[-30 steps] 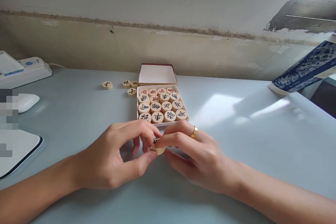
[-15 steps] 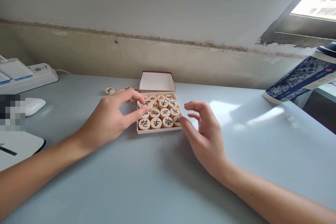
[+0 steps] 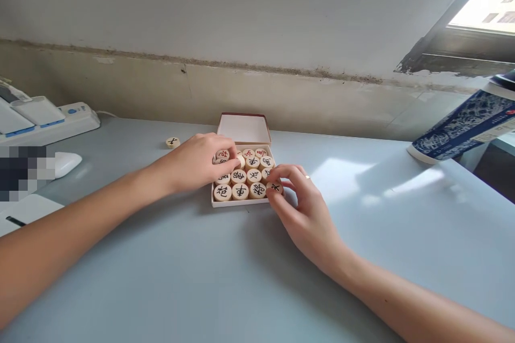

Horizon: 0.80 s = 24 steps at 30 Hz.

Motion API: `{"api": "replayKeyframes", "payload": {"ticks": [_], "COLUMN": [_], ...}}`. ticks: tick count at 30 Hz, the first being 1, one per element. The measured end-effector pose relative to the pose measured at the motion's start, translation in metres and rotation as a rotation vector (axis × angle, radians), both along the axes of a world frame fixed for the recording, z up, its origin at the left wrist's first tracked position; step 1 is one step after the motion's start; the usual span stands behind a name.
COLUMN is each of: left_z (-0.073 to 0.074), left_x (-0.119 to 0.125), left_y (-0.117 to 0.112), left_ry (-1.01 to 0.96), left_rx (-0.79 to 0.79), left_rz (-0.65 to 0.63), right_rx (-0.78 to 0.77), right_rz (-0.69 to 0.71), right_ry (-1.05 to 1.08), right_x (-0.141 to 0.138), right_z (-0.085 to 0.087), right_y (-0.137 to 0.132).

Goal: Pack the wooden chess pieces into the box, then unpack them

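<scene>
A small white box (image 3: 241, 202) full of round wooden chess pieces with black and red characters sits mid-table, its lid (image 3: 244, 128) open behind it. My left hand (image 3: 199, 163) reaches over the box's left side, fingers curled and pinching a wooden piece (image 3: 240, 161) above the upper rows. My right hand (image 3: 303, 206) is at the box's front right corner, thumb and fingers pinching a piece marked in black (image 3: 275, 187). A ring shows on that hand.
One loose wooden piece (image 3: 173, 142) lies on the table left of the box. A power strip (image 3: 60, 118), a white mouse (image 3: 67, 163) and a white device (image 3: 24, 211) are at the far left. A blue patterned book (image 3: 462, 128) overhangs the right edge.
Both hands left the table's front, where they held one piece together, and moved to the box. The left carried a piece over it; the right closed on a corner piece.
</scene>
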State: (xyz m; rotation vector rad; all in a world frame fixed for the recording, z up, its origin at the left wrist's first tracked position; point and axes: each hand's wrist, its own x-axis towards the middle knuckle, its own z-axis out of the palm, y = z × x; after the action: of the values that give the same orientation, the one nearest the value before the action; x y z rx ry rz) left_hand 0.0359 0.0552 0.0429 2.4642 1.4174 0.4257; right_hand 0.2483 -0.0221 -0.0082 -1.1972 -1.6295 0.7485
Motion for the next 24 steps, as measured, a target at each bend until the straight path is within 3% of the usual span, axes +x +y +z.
{"api": "replayKeyframes", "payload": {"ticks": [9,17,24], "left_z": [0.001,0.009,0.006], "left_x": [0.012,0.002,-0.003], "left_y": [0.014,0.02,0.026], "left_ry": [0.014,0.033,0.113], "left_rx": [-0.124,-0.054,-0.039], "left_rz": [-0.068,-0.016,-0.122], "right_rx": [-0.002,0.007,0.006], "right_rz": [0.024,0.03,0.027], "right_ry": [0.005,-0.005,-0.026], "right_x": [0.0,0.001,0.0], "right_z": [0.003,0.002,0.003], "right_y": [-0.001,-0.002,-0.001]}}
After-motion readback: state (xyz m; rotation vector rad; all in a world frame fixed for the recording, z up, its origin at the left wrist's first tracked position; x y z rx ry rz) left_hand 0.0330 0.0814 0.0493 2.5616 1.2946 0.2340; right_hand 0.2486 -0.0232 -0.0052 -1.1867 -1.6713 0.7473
